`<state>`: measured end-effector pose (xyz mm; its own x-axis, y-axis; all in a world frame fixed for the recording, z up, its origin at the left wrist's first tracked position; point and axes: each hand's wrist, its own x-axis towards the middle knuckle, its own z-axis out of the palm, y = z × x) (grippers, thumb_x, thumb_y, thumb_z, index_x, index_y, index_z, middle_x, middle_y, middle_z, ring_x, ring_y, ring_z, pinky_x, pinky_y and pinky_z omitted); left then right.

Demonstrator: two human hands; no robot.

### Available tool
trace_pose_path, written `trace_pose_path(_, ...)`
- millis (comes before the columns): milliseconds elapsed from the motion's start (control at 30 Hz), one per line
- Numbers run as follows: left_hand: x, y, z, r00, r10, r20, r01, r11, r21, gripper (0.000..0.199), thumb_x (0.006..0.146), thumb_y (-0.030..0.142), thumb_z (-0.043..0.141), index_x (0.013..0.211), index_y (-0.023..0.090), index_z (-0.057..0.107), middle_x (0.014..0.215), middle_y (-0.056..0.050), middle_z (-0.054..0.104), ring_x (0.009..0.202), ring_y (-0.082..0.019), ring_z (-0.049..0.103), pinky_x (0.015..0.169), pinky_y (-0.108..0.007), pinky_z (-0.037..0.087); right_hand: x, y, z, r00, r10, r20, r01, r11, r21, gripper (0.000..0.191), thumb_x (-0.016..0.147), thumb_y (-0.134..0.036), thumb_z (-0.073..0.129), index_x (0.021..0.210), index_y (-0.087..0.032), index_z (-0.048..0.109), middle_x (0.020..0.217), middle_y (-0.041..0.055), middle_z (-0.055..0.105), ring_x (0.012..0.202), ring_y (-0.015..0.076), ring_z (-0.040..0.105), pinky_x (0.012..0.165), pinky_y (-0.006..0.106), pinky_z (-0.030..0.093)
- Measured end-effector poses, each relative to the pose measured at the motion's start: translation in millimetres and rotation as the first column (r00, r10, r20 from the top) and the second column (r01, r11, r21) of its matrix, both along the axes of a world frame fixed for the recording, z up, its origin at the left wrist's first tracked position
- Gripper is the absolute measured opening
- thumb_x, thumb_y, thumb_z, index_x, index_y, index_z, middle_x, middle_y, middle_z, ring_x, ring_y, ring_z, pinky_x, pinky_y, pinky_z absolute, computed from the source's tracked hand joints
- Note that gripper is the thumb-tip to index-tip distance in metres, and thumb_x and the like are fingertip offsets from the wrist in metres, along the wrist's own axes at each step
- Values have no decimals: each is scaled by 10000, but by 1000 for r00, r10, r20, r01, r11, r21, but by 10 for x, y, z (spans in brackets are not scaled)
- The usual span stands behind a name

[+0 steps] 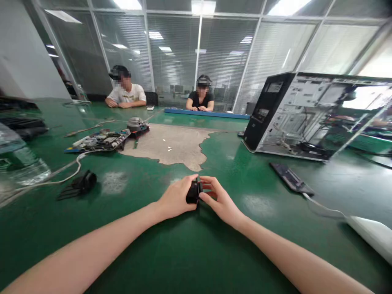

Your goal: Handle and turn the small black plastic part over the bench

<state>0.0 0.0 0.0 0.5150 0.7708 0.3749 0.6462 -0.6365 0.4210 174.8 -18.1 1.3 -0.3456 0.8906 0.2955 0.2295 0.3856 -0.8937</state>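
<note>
A small black boxy object (192, 192) is held just above or on the green table, in front of me; its exact kind I cannot make out. My left hand (177, 194) is closed around its left side, thumb near me and fingers behind. From the right, my right hand (219, 200) pinches at the object's edge with thumb and fingertips, its other fingers curled. Part of the object is hidden by both hands. To the left on the table lies a black piece with a round end and thin prongs (81, 183).
A circuit board (99, 141) and a fan-like cooler (137, 125) sit at left beside a bare worn patch (174, 143). An open computer case (294, 116) stands at right, near a phone-like device (290, 178) with a cable. A water bottle (21, 157) is far left. Two people sit opposite.
</note>
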Motion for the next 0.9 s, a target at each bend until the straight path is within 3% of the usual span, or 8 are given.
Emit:
trace_pose_path(233,24,-29,7,1000,3,20,-2,1000,-12,722,611,226,605,1246,199,263,1185,-74,492,1038,-240,509,847,-359,426,43,-3,-55,992,107,-66,-105,994,39,311,764,-203,554,1054,-248,451,1079,43,461,981,171,539,825,339,481)
trace_pose_path(400,28,-35,8,1000,-8,12,8,1000,27,680,638,242,590,1239,197,275,1172,-73,497,1022,-233,518,841,-352,431,25,6,-38,989,78,-126,-77,997,6,161,802,-243,509,961,-231,495,1013,32,498,993,162,526,861,334,459)
trace_pose_path(600,21,-30,11,1000,-7,14,6,1000,16,685,636,253,596,1238,191,276,1167,-80,501,1013,-241,523,829,-359,436,25,-4,-16,994,61,-88,-67,996,-59,294,809,-232,494,1093,-247,421,1087,46,496,989,168,533,828,341,469)
trace_pose_path(767,15,-33,42,999,31,40,-28,998,-61,719,613,246,617,1243,194,273,1166,-82,506,1011,-252,528,808,-365,444,24,-5,-56,986,129,-103,-128,992,23,301,775,-206,544,1053,-246,436,1107,48,457,994,165,534,844,338,463)
trace_pose_path(900,18,-40,43,998,44,40,-41,998,-56,717,616,241,615,1244,199,272,1161,-79,511,1005,-250,533,813,-366,441,17,-3,-66,984,121,-132,-118,993,30,197,796,-229,517,987,-244,470,1106,41,436,1031,166,515,869,333,451)
